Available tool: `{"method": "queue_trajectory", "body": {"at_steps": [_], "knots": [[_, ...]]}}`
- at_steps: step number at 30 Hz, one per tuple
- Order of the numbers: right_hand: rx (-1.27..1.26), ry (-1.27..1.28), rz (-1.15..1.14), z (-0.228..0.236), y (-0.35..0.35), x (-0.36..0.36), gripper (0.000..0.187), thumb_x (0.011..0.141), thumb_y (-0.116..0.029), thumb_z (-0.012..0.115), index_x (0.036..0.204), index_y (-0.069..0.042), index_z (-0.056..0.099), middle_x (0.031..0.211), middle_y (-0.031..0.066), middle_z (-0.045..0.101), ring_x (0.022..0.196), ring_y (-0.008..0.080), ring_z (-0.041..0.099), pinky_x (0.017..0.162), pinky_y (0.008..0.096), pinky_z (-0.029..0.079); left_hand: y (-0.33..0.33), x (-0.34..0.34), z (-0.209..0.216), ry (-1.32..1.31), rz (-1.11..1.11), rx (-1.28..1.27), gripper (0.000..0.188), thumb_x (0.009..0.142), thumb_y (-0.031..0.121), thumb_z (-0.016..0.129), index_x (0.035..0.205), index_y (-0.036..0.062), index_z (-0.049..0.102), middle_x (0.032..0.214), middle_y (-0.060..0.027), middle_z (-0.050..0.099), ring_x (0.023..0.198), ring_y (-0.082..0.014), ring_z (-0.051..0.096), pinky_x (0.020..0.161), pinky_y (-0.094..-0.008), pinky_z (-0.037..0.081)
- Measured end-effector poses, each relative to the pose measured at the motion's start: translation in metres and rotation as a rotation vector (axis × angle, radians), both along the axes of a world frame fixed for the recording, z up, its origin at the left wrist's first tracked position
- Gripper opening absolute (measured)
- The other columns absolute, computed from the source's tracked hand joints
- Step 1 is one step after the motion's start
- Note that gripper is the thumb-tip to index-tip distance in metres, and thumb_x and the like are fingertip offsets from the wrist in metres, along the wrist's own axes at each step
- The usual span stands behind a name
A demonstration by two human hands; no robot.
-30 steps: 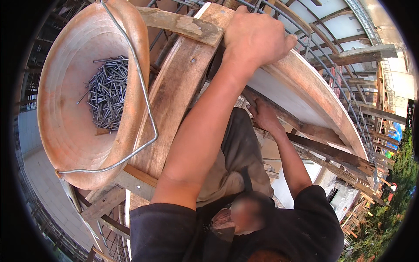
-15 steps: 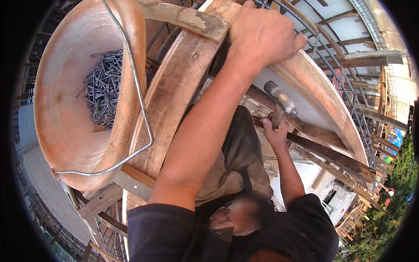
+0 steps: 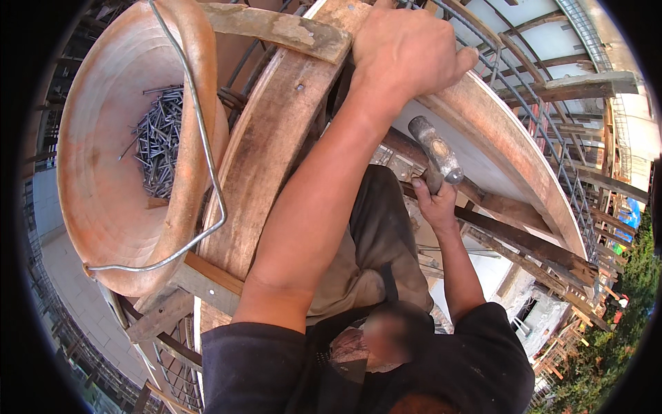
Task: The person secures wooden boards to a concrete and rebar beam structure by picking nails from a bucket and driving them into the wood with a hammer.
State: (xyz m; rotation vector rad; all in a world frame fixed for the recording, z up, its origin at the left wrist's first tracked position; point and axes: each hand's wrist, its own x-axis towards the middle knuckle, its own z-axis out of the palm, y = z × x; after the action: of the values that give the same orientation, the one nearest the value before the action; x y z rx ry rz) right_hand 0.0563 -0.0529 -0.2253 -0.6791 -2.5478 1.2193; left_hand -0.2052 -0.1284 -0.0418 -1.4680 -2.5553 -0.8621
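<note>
Hammer [image 3: 434, 150] in my right hand [image 3: 437, 201], head uppermost, near the right edge of the curved wooden frame [image 3: 261, 141].
I grasp its shaft [image 3: 434, 179] close under the head, thumb up along it. My left hand [image 3: 410, 58] bends over the frame's far end, its fingertips hidden, so I cannot tell what they hold. A short wooden slat [image 3: 283, 29] crosses the frame's left board near its far end, just beside that hand. By the frame's left edge, an orange bucket [image 3: 100, 172] with a wire handle [image 3: 205, 124] holds loose grey nails [image 3: 158, 138].
</note>
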Motion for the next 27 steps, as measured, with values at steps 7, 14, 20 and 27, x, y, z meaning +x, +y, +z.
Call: {"method": "queue_trajectory", "body": {"at_steps": [7,14,20,27], "knots": [[0.267,-0.55,0.074,-0.017,0.045,0.013,0.045,0.094,-0.035,0.067,0.124,-0.003,0.061,0.101,0.0276,0.07,0.102,0.0434,0.067,0.09,0.0521,0.048,0.004,0.0,-0.001,-0.002,0.019,0.021,0.05,0.091,0.049,0.061,0.077,0.003,0.077,0.078,-0.0191,0.073,0.078,-0.0343,0.071,0.092,-0.0454,0.047],[-0.043,-0.353,0.051,0.029,-0.005,-0.007,0.039,0.094,-0.037,0.069,0.109,-0.001,0.061,0.087,0.0249,0.07,0.083,0.0435,0.07,0.068,0.0462,0.051,-0.004,-0.001,-0.005,-0.033,0.014,0.007,0.051,0.091,0.049,0.061,0.079,0.0023,0.077,0.081,-0.0195,0.074,0.081,-0.0341,0.071,0.094,-0.0461,0.047],[0.133,-0.512,0.06,-0.053,0.039,0.008,0.045,0.094,-0.041,0.067,0.11,0.0,0.062,0.086,0.0267,0.069,0.082,0.0427,0.07,0.069,0.048,0.051,-0.002,-0.001,0.001,-0.026,0.012,0.037,0.051,0.091,0.049,0.06,0.078,0.0029,0.077,0.079,-0.0187,0.073,0.078,-0.0339,0.071,0.092,-0.045,0.047],[-0.032,-0.398,0.076,0.013,0.005,-0.004,0.048,0.09,-0.038,0.072,0.113,0.003,0.062,0.087,0.0262,0.068,0.087,0.0418,0.069,0.077,0.0458,0.052,-0.005,-0.002,-0.006,-0.049,0.032,-0.009,0.05,0.091,0.049,0.06,0.079,0.0036,0.077,0.079,-0.0186,0.073,0.079,-0.0337,0.072,0.094,-0.0453,0.047]]}}
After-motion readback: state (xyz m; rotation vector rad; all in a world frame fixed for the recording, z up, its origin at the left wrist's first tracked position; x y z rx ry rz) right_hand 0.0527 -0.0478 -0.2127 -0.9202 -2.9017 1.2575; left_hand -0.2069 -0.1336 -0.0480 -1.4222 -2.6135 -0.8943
